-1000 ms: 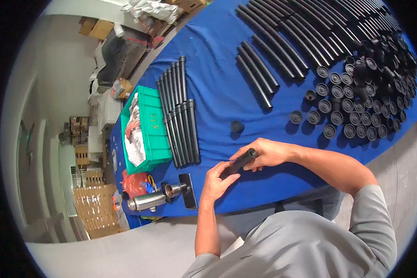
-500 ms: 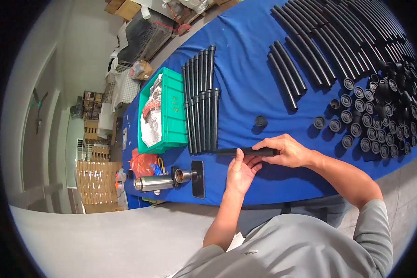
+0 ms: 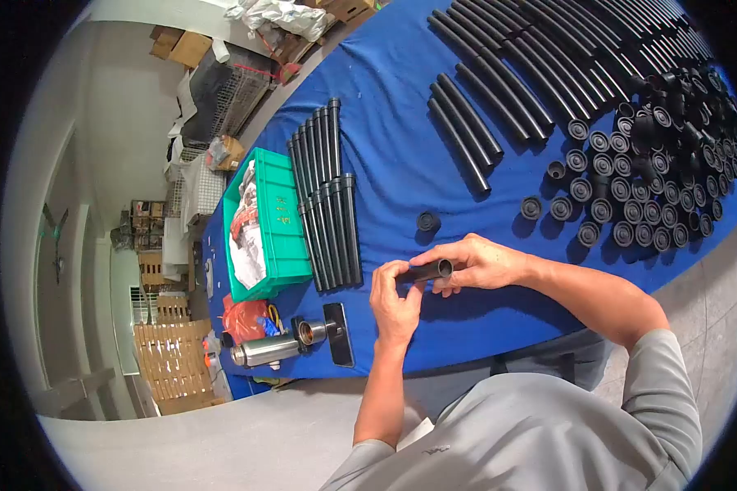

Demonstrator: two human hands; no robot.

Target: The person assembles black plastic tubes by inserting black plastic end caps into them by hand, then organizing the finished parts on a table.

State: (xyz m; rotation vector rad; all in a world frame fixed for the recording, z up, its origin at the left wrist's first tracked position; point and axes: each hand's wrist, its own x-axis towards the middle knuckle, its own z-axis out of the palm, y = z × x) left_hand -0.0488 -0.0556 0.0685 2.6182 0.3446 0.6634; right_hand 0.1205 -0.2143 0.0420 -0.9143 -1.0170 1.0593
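Between my hands is a black plastic tube (image 3: pixel 426 271), its round open end tilted up toward me. My left hand (image 3: pixel 395 303) is closed around its left part. My right hand (image 3: pixel 490 263) grips it near the open end, fingers bent against its side. The tube's far end is hidden. Just beyond my hands a single black cap (image 3: pixel 427 221) lies on the blue cloth (image 3: pixel 393 164). To the left, capped black tubes (image 3: pixel 329 233) are lined up in two rows against a green crate (image 3: pixel 283 229).
Many ringed black caps (image 3: pixel 622 189) crowd the right side, with long rows of black tubes (image 3: pixel 467 123) behind them. A phone (image 3: pixel 339 335), a steel flask (image 3: pixel 264 351), its cup (image 3: pixel 309 331) and a red plastic bag (image 3: pixel 244 319) lie at the near left.
The tube has turned from lying sideways, so its open end now faces me. My left hand has closed further around it. The whole view has shifted a little.
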